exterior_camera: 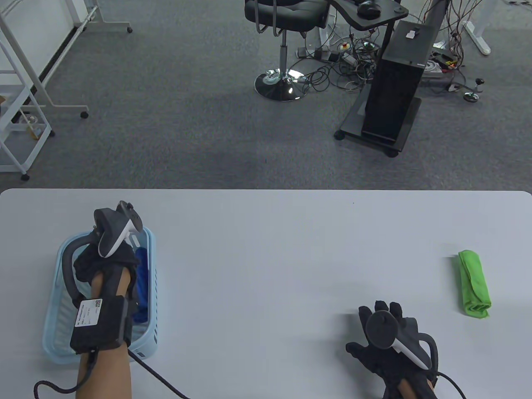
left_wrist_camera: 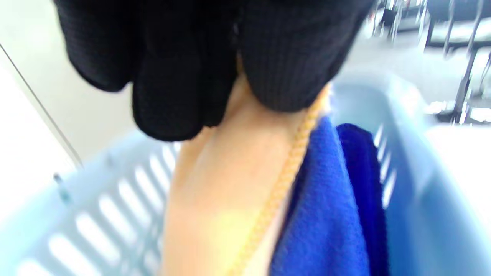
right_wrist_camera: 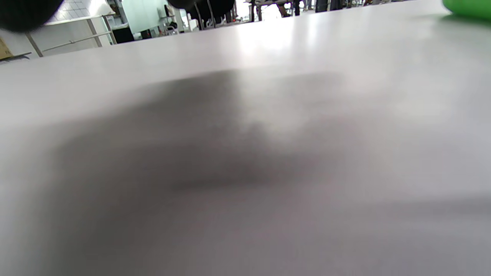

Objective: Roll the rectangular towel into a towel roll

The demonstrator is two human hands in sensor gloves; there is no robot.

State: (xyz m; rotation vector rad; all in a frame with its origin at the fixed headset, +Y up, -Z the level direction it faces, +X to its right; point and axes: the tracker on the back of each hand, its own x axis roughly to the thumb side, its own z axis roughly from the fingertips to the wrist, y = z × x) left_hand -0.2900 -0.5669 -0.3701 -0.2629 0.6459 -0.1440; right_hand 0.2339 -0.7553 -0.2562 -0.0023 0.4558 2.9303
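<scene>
My left hand (exterior_camera: 106, 259) reaches down into a light blue slatted basket (exterior_camera: 151, 266) at the table's left. In the left wrist view its gloved fingers (left_wrist_camera: 172, 76) and thumb pinch the top of a peach towel (left_wrist_camera: 222, 184) with a corded edge. A blue towel (left_wrist_camera: 326, 211) lies beside it against the basket wall (left_wrist_camera: 402, 115), and shows as a blue strip (exterior_camera: 142, 282) in the table view. My right hand (exterior_camera: 382, 328) rests flat on the table at the front right, fingers spread, holding nothing. A rolled green towel (exterior_camera: 474, 284) lies to its right, apart from it.
The white table (exterior_camera: 266, 249) stretches bare between the basket and my right hand. The green roll shows as a sliver (right_wrist_camera: 466, 7) at the top right of the right wrist view. Beyond the far edge are carpet, an office chair (exterior_camera: 282, 25) and a black stand (exterior_camera: 392, 95).
</scene>
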